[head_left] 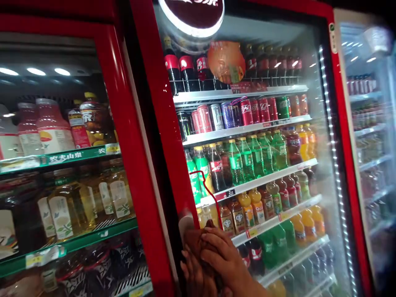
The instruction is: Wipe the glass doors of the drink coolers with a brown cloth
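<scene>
My right hand [224, 258] reaches in from the bottom right, up against the left side of a red-framed glass cooler door [173, 165]. Its fingers are curled round something brownish and blurred at the door's edge; what exactly they grip is hidden. Just below and to the left shows a darker hand shape with bent fingers, my left hand [196, 274] or a reflection, I cannot tell which. Behind the glass near the fingers stand brown-labelled bottles [227, 220]. A thin red line [212, 194] runs down the glass to the hand.
To the left stands another red-framed cooler [108, 82] with juice and tea bottles on green-edged shelves [77, 243]. The middle cooler holds rows of soda bottles [236, 161] and cans [247, 111]. A further lit cooler [368, 123] is at the right.
</scene>
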`<state>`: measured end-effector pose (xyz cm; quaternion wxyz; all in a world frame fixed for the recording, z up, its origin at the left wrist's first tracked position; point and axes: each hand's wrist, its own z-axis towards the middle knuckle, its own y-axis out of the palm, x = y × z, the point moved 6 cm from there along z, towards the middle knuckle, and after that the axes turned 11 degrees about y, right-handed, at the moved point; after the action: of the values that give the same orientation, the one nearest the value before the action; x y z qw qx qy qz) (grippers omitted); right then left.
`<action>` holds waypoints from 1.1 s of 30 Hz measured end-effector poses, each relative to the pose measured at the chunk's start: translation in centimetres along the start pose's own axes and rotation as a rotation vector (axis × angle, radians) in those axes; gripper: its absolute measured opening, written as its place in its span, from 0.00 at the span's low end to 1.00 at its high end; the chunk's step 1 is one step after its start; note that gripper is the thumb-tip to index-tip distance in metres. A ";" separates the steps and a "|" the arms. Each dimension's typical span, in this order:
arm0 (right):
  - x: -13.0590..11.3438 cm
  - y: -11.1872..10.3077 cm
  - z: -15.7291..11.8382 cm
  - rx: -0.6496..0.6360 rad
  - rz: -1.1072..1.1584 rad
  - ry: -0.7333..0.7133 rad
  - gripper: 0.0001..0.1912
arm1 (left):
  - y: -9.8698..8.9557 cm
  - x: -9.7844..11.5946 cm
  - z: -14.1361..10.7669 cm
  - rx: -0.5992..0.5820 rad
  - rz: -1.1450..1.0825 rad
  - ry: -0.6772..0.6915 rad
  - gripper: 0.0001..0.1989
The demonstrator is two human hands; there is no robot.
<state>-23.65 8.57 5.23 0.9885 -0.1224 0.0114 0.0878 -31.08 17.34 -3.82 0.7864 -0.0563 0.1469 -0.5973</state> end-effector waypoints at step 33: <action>12.5 -2.5 -2.7 -0.014 -0.227 0.085 0.32 | 7.0 3.9 10.0 0.039 0.305 -0.118 0.44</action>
<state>-10.94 7.62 2.66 0.9899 -0.1331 0.0386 -0.0296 -20.70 14.65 3.21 0.8761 -0.0529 0.0958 -0.4696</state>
